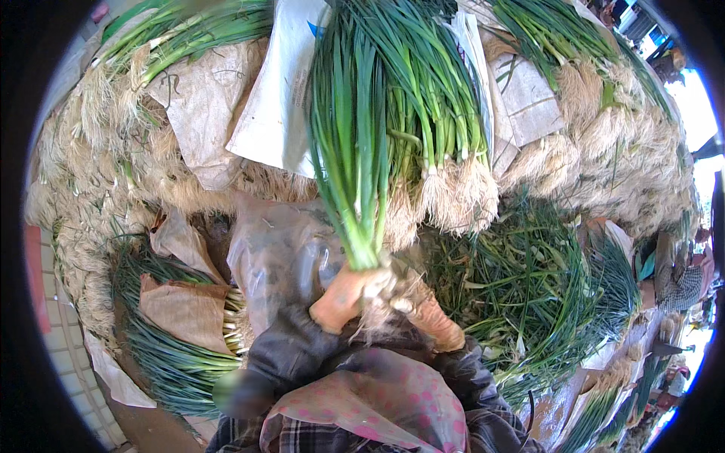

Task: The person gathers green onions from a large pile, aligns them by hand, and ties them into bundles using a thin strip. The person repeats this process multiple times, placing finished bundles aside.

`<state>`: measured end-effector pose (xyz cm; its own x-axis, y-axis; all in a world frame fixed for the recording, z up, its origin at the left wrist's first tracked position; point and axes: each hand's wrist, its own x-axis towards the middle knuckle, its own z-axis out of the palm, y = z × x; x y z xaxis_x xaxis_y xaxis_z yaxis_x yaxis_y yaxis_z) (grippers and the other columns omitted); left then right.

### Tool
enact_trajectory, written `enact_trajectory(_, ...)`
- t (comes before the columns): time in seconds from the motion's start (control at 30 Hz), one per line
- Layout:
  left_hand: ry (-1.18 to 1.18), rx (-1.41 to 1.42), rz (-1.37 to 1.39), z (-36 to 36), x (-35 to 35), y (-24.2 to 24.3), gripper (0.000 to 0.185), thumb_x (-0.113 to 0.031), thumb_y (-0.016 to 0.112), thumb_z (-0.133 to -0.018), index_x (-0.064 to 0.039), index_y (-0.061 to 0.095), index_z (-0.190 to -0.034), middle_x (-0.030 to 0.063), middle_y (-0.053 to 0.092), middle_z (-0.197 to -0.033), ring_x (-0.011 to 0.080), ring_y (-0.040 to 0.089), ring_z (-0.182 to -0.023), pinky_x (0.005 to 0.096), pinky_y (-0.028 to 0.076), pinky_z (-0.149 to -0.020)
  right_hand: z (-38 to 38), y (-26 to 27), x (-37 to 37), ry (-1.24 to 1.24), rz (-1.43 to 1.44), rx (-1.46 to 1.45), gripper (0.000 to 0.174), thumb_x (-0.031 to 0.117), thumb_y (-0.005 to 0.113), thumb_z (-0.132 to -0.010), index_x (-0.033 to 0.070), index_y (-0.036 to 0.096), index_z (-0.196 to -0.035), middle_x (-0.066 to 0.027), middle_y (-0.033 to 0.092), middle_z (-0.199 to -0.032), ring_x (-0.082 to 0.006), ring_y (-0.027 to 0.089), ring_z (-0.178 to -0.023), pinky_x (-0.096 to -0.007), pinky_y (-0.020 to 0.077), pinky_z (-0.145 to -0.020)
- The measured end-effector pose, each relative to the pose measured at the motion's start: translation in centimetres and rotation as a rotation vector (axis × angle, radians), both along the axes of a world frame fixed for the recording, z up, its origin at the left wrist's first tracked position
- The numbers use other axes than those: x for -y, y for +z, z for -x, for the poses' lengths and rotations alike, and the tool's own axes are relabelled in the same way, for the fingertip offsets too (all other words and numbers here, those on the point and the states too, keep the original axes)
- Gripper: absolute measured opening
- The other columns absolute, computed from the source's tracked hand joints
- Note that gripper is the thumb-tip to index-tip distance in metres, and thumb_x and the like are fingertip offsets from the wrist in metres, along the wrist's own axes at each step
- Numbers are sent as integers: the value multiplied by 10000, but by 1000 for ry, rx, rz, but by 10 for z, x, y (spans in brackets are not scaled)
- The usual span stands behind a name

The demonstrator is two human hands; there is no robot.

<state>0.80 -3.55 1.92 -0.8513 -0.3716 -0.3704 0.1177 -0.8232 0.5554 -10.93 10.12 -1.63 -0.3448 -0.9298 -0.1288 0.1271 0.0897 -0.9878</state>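
My left hand (341, 297) is closed around the white base of a bunch of long green onions (362, 198), whose leaves point away from me. Beside it, at the root end, is my right hand (430, 314), its fingers against the pale stems and roots; whether it grips them cannot be told. Both hands look soiled. Just beyond, to the right, lies a pile of green onions (447, 124) with trimmed-looking pale stems and bushy roots (461, 195). White woven sacking (277, 113) lies beside the leaves.
Heaps of rooted onions (192, 153) curve around the far side, partly under sacking. A wrapped onion bundle (181, 362) lies at left. Loose leaves (527, 277) pile up at right. Clear plastic (272, 249) lies before me. A person in a checked sleeve (682, 289) is at far right.
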Motion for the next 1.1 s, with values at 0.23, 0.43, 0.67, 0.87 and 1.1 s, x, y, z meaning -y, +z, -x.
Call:
enact_trajectory(0.23, 126, -62, 17, -42, -5, 4, 421, -141, 697, -833, -33, 503, -1190, 38, 512, -785, 188, 538, -715, 332, 527, -624, 72, -26, 56, -110, -447, -666, 581, 372, 661, -928, 71, 475, -1389, -101, 659, -1130, -152, 609, -1022, -251, 503, -897)
enact_trajectory(0.43, 77, -121, -161, -49, -11, 5, 495, -70, 697, -797, -47, 482, -1242, 31, 504, -829, 179, 547, -742, 347, 496, -683, 86, -41, 162, -276, -772, -1320, 929, 816, 291, -857, 127, 351, -1477, -82, 671, -957, -46, 519, -499, -226, 441, -379)
enact_trajectory(0.67, 239, -85, 2, -30, 19, -9, 362, -100, 667, -835, -49, 531, -1166, 66, 591, -866, 210, 574, -731, 299, 541, -564, 135, 13, 191, -83, -688, -619, 863, 691, 491, -884, -28, 476, -1360, -29, 672, -859, -106, 617, -769, -329, 539, -693)
enact_trajectory(0.87, 111, 43, 21, 14, 43, -9, 290, -154, 643, -888, -9, 607, -1137, 139, 666, -1114, 209, 689, -783, 289, 562, -594, 115, 46, 126, -97, -574, -351, 710, 589, 549, -922, -26, 555, -1275, -127, 703, -981, -176, 650, -917, -345, 526, -858)
enact_trajectory(1.1, 1, 24, -67, 33, 33, -13, 243, -147, 611, -916, -20, 605, -1123, 74, 653, -940, 151, 629, -775, 279, 525, -696, 81, -15, 106, -302, -395, -1554, 438, 497, 501, -972, 118, 642, -802, -55, 677, -704, -190, 663, -632, -360, 500, -502)
